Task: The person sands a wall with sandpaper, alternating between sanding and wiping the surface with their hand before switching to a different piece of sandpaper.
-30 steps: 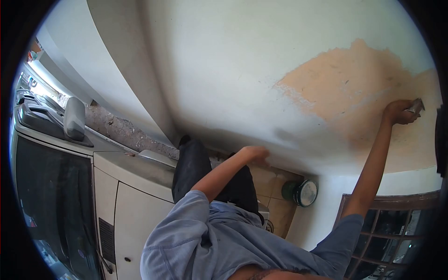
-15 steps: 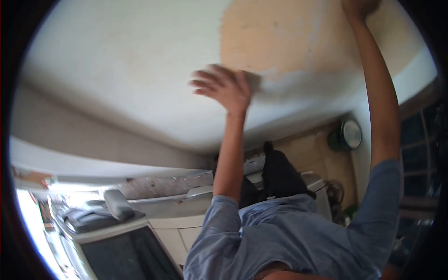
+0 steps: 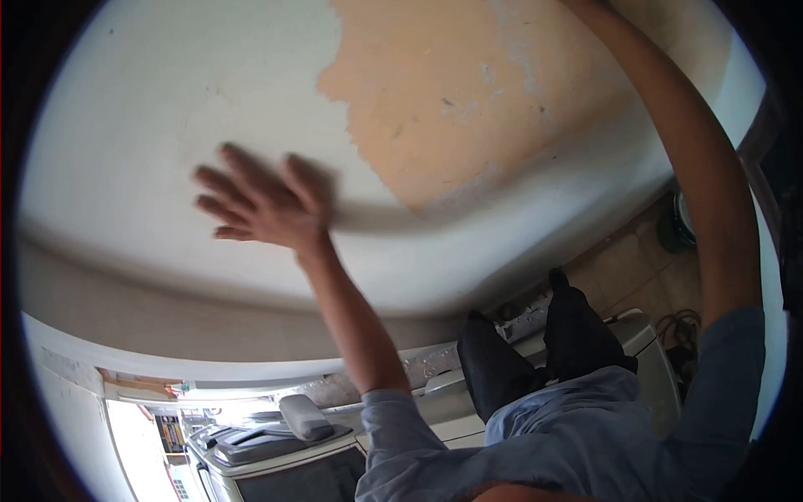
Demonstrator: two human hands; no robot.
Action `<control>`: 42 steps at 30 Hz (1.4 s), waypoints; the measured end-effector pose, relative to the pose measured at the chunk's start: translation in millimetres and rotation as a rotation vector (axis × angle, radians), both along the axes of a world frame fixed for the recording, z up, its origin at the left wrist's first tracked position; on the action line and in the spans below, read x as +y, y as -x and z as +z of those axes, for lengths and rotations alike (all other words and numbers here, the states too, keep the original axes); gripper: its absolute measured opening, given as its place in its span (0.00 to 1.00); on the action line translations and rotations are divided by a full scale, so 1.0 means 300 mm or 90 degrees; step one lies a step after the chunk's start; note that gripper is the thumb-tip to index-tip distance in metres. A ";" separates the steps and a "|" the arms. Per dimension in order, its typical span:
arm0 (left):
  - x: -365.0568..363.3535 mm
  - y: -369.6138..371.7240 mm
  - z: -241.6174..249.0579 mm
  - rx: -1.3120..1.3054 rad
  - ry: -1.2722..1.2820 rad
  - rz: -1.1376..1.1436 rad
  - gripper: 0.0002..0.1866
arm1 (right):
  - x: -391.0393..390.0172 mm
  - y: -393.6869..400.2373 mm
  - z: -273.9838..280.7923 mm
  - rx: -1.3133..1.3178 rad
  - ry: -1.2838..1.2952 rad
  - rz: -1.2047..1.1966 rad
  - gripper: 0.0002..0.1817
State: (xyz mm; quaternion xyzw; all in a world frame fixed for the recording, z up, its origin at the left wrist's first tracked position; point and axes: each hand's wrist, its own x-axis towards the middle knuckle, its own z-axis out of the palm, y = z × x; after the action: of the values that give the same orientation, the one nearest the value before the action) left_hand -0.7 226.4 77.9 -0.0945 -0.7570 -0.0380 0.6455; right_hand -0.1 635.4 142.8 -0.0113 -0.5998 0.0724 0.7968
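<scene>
My left hand (image 3: pixel 268 201) is open against the pale wall (image 3: pixel 150 109), its fingers spread and slightly blurred. Nothing shows in it. To its right, an orange-tan patch (image 3: pixel 418 109) with a ragged edge and grey scuffs covers part of the wall. My right arm (image 3: pixel 686 142) reaches up along the right side. Only the wrist end of my right hand (image 3: pixel 590 4) shows at the top edge, near the patch; its fingers lie out of frame, so what it holds or touches is hidden.
Below me a white appliance-like body with a dark panel (image 3: pixel 301 477) has a grey cushion-like block (image 3: pixel 305 418) on top. A bucket (image 3: pixel 676 226) stands on the tiled floor (image 3: pixel 623 272), partly behind my right arm. Coiled cable (image 3: pixel 682 326) lies close to it.
My left hand has moved left along the wall, away from the orange-tan patch. The view has shifted, and my right hand has slipped mostly past the top edge.
</scene>
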 end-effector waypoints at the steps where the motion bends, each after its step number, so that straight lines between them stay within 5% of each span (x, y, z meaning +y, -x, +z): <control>1: 0.005 -0.004 0.084 0.001 -0.032 -0.007 0.40 | -0.010 0.003 -0.014 -0.003 0.033 0.005 0.21; 4: 0.098 -0.004 0.200 0.006 -0.055 0.045 0.43 | 0.009 0.007 -0.024 -0.005 0.047 -0.014 0.22; 6: 0.151 0.025 0.152 0.025 0.064 0.011 0.44 | -0.006 0.003 -0.018 -0.017 0.059 0.007 0.22; 13: 0.228 -0.026 -0.362 -0.041 0.521 -0.074 0.34 | -0.002 0.002 -0.012 -0.012 0.019 -0.018 0.23; 18: 0.018 -0.038 -0.608 -0.082 0.524 -0.120 0.27 | -0.019 -0.003 -0.018 -0.009 0.033 -0.026 0.23; 21: 0.025 -0.039 -0.563 -0.070 0.457 -0.129 0.26 | -0.029 -0.021 -0.012 -0.034 0.051 -0.007 0.23; 26: 0.128 -0.050 -0.222 -0.067 0.125 -0.060 0.30 | -0.022 -0.011 -0.012 -0.033 0.052 -0.005 0.23; 29: 0.272 -0.013 -0.220 0.005 -0.014 -0.139 0.32 | -0.027 -0.014 -0.016 -0.050 0.069 0.001 0.23; 33: 0.313 -0.019 -0.349 0.030 0.406 -0.091 0.31 | -0.009 -0.011 -0.011 -0.050 0.061 -0.004 0.23; 42: -0.001 -0.016 -0.045 0.019 0.124 -0.003 0.32 | -0.002 -0.003 -0.016 -0.002 0.038 0.013 0.22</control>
State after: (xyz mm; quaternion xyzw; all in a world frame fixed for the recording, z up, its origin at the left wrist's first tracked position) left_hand 4.1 225.9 64.5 -0.1591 -0.7472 0.0355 0.6443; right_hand 0.8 634.8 137.9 -0.0290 -0.5989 0.0984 0.7942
